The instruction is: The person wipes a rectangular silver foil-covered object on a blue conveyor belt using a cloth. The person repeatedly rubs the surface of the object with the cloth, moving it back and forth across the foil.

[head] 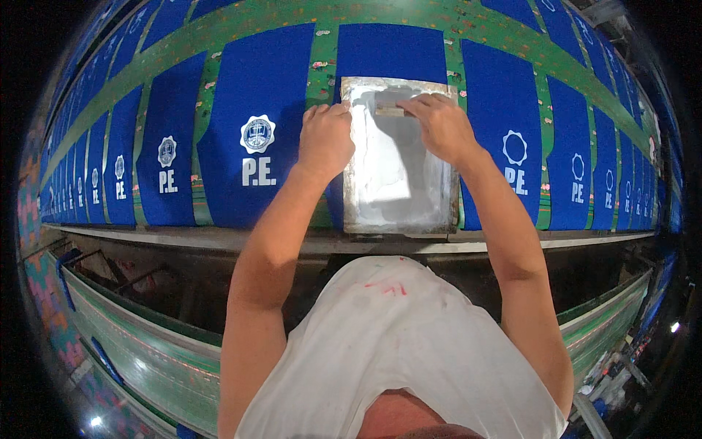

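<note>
A framed printing screen (pixel 384 164) with white ink on its mesh lies on a blue fabric panel (pixel 392 52) in front of me. My left hand (pixel 327 137) grips the screen frame's left edge near its upper corner. In my right hand (pixel 443 123) is a small flat squeegee (pixel 390 108), held by its right end against the upper part of the mesh. The blue panel at left (pixel 230 99) bears a white seal and lettering. On the panel at right (pixel 496 110) are a white scalloped ring and lettering, with no detail inside the ring.
A long green printing table (pixel 323 66) carries rows of blue panels on both sides and beyond. Its pale front rail (pixel 219 238) runs just before my body. Behind me stands another green table (pixel 148 329), with a dark gap between the two.
</note>
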`<state>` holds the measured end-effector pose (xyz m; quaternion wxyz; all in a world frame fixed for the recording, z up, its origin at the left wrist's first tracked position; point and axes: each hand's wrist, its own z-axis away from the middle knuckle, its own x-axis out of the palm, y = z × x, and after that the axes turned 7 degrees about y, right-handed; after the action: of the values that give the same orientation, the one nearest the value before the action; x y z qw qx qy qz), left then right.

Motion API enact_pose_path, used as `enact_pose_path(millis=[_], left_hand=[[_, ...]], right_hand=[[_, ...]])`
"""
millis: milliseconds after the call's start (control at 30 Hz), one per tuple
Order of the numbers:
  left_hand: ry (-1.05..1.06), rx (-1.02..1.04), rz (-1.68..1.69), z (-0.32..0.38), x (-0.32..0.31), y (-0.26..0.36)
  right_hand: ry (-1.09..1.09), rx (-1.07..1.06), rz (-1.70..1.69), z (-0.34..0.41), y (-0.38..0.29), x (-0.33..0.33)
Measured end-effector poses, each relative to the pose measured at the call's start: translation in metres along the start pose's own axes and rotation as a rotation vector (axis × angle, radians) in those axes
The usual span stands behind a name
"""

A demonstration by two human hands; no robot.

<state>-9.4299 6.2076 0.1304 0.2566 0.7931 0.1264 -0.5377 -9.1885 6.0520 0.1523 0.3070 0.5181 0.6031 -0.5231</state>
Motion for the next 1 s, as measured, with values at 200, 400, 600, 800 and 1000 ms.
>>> enact_pose_path(millis=[200, 400, 600, 800, 1000], left_hand=[[-0.004, -0.007, -0.02, -0.004, 0.002, 0.001], [-0.015, -0.01, -0.009, -0.004, 0.0, 0.003], [0.009, -0.013, -0.01, -0.003, 0.0, 0.006], [-0.01, -0.034, -0.041, -0.003, 0.001, 0.01], [0.024, -0.069, -0.059, -0.001, 0.004, 0.014]], right_hand=[[-0.051, -0.116, -0.085, 0.082, -0.044, -0.022], [-0.121, -0.152, -0.214, 0.138, -0.086, -0.054], [-0.279, -0.079, -0.189, 0.064, -0.027, -0.047], [0.061, -0.06, -0.044, -0.014, 0.014, -0.006], [-0.013, -0.182, -0.114, 0.07, -0.023, -0.015]])
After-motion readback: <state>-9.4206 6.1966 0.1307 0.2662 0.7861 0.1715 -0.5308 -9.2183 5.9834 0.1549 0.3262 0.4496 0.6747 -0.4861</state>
